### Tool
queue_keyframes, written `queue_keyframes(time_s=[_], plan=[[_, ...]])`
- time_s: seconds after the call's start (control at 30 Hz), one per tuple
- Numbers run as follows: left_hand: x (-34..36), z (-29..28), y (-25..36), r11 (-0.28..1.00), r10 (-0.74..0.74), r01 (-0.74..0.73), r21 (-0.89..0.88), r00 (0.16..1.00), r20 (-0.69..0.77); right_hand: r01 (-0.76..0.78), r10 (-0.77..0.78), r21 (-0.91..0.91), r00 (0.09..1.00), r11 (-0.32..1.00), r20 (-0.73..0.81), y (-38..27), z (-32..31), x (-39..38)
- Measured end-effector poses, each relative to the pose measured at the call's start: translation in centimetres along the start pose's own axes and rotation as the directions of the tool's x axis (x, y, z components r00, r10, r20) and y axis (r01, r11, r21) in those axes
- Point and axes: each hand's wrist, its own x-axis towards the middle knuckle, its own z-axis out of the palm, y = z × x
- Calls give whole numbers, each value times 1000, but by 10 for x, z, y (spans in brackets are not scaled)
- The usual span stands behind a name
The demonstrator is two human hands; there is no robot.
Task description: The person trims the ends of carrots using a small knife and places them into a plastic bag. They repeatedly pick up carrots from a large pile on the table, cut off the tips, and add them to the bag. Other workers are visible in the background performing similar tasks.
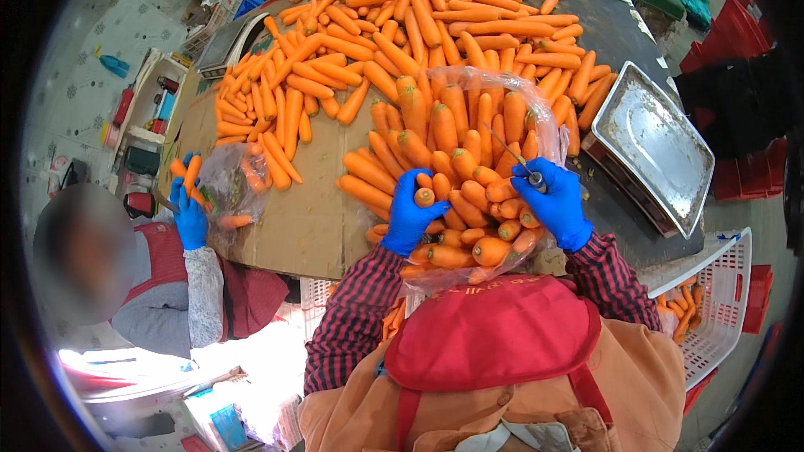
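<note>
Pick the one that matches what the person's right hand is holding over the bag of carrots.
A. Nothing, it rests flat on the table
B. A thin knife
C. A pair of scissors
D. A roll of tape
B: the blue-gloved right hand grips a thin knife by its handle, the blade slanting up over the carrots in the clear plastic bag.

Wearing bright blue rubber gloves on the left hand [408, 216] and right hand [556, 203], red-and-black checked sleeves [356, 314] reaching to the wrists, and a red apron bib [494, 331] strapped over an orange-tan garment [645, 377].
</note>
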Motion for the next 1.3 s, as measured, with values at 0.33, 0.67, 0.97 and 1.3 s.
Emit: queue_keyframes(time_s=[0.33, 0.67, 0.97, 1.3], plan=[[-10, 0, 33, 999, 33, -27, -44, 989, 145, 8, -6, -93, 1000, 996, 17, 2, 2, 1], [-8, -6, 60, 981, 146, -154, -118, 986, -76, 21, -19, -78, 1000, 997, 24, 7, 2, -1], [11, -71, 69, 149, -225, 97, -984, 972, 62, 50, -50, -138, 999, 989, -3, 1, -2, -3], [5, -50, 51, -75, -220, 208, -975, 950, 220, 45, -44, -83, 999, 996, 14, -3, -3, -7]])
